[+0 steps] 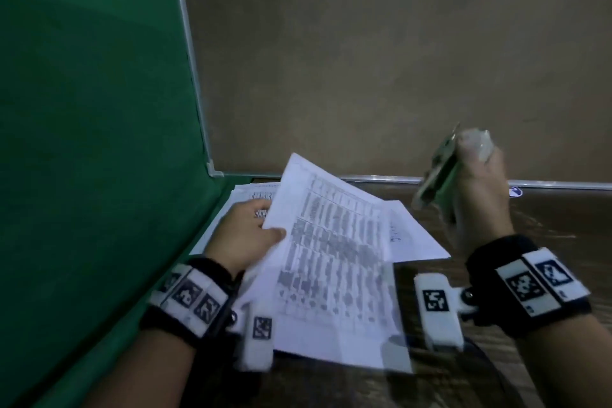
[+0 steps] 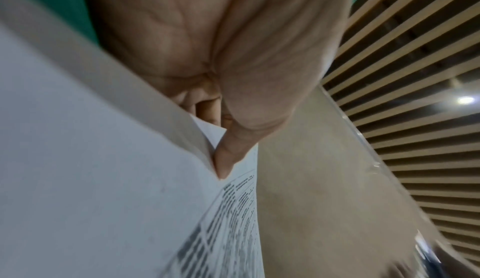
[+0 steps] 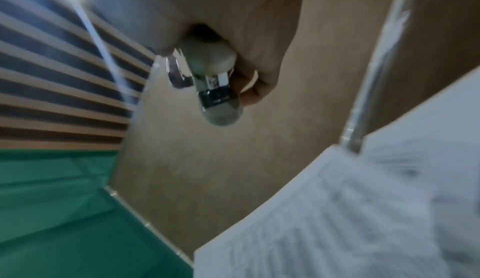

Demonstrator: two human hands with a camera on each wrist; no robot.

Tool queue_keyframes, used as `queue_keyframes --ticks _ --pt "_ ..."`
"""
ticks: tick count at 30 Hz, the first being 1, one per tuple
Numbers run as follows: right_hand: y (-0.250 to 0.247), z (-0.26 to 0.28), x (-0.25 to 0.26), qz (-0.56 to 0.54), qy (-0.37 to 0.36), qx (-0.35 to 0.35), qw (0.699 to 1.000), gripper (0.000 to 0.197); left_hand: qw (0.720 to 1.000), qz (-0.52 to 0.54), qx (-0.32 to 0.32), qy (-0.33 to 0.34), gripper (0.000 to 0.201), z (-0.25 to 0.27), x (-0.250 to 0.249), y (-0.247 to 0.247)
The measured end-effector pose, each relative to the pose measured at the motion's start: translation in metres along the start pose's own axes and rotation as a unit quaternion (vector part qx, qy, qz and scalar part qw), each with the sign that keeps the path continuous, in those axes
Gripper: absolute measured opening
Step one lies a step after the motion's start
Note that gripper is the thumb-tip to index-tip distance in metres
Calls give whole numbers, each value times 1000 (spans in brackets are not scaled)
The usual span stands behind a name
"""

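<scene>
L hand pinching printed sheets, R hand gripping stapler

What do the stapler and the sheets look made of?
The stapler: seemingly a green plastic body with a bright metal edge that glints; blur leaves it open. The sheets: thin matt white paper, printed in grey tables, curving where the left hand pinches them.

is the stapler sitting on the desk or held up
Held up: the right hand grips the stapler in the air, above the desk, apart from the printed sheets.
</scene>
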State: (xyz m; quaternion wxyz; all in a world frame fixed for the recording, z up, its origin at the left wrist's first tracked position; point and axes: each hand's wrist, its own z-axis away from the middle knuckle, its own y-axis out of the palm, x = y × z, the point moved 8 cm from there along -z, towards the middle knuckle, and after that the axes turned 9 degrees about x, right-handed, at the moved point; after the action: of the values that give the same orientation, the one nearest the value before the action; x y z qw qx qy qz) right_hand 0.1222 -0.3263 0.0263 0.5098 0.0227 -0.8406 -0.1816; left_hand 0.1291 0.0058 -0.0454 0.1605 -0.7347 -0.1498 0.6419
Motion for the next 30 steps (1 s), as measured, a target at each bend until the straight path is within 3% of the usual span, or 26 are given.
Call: queue_keyframes --ticks 2,5,7,10,12,15,17,20,22,25,30 --pt "-23 3 -34 46 107 18 993 28 997 -58 -16 -47 34 -23 12 -27" --pt "-63 8 -63 130 193 25 972 33 976 -179 9 -126 82 -43 25 -57" --pt "-85 8 -78 148 240 21 959 38 947 -283 50 -143 95 -44 24 -60" --pt "-101 16 -101 54 326 19 944 44 902 -394 127 -127 71 -33 13 -34" --pt "-105 20 -106 26 346 19 938 40 869 -441 201 -102 62 -25 8 -2" --pt "-108 18 -111 -2 350 18 937 33 820 -479 294 -110 75 -21 13 38" --pt "-110 17 -112 -10 347 16 938 33 782 -513 319 -150 81 -25 19 46" --pt "-114 14 -117 -38 356 18 934 37 749 -546 328 -181 82 -36 24 45" --pt "-118 12 -121 -47 366 23 929 39 746 -553 323 -182 80 -43 24 43" --pt "-123 9 -129 -81 377 24 923 41 768 -545 298 -155 73 -51 12 47" --pt "-135 1 -131 -127 357 -5 925 37 791 -548 271 -32 60 -58 -40 111"
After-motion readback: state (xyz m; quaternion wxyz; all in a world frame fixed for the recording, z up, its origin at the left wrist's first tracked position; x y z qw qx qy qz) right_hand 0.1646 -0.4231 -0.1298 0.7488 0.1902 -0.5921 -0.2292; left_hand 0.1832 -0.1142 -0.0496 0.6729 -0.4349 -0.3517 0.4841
